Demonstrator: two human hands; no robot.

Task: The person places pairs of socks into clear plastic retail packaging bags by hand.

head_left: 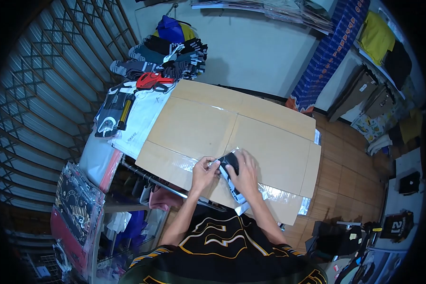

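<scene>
A dark folded sock [228, 162] with a pale, white-marked lower part lies over the front half of the cardboard sheet [189, 124]. Clear, shiny plastic shows around it. My right hand [244, 173] is wrapped over the sock from the right, thumb across its top. At the sock's left edge, my left hand [205, 174] has its thumb and fingertips pinched together. What those fingertips grip is too small to make out, though it may be the plastic's edge. A white flap [242, 207] sticks out below, near my shirt.
Stacked socks [165, 59] stand at the back left, beside a red-handled tool [152, 81] and a packaged dark item [116, 111]. A metal rail [161, 182] runs below the cardboard's left front edge. Bagged garments [78, 208] hang at the left; a folding lattice gate is behind.
</scene>
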